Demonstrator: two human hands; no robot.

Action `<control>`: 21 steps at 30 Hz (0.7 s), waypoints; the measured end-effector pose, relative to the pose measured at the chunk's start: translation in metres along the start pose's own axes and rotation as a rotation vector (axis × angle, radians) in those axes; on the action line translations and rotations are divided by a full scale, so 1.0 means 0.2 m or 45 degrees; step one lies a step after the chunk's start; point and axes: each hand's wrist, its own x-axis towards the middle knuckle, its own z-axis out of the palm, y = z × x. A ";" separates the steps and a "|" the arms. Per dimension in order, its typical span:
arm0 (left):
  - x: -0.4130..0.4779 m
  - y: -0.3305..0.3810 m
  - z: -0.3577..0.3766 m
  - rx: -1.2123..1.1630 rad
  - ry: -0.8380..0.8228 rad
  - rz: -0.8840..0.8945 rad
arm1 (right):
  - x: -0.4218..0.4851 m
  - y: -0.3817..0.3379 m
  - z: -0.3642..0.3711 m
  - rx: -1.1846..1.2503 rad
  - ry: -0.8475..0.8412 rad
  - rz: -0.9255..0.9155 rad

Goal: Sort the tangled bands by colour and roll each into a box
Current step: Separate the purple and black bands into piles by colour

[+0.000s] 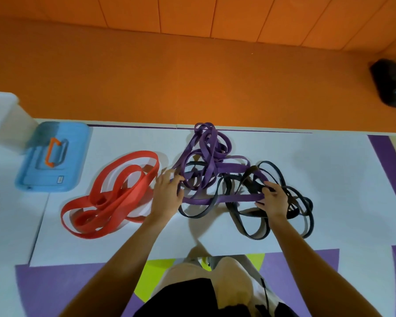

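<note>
Knees (231,277) low — left hand (167,195), right hand (273,202) — fingers grasping purple band (226,199) tangled with black band (237,219)

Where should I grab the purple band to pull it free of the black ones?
Probably grip the purple band by its far loops, reaching from above: they lie clear of the black bands, while its near strand is woven among them.

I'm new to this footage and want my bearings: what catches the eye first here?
A loose heap of red bands lies alone on the white mat, left of centre. To its right, purple bands and black bands knot into one tangle, where the left hand and right hand hold a purple strand stretched between them. A blue box with an orange handle sits at far left.
</note>
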 end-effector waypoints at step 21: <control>-0.12 0.11 0.18 -0.414 -0.145 -0.874 | 0.00 0.05 -0.10 -0.102 -0.060 -0.047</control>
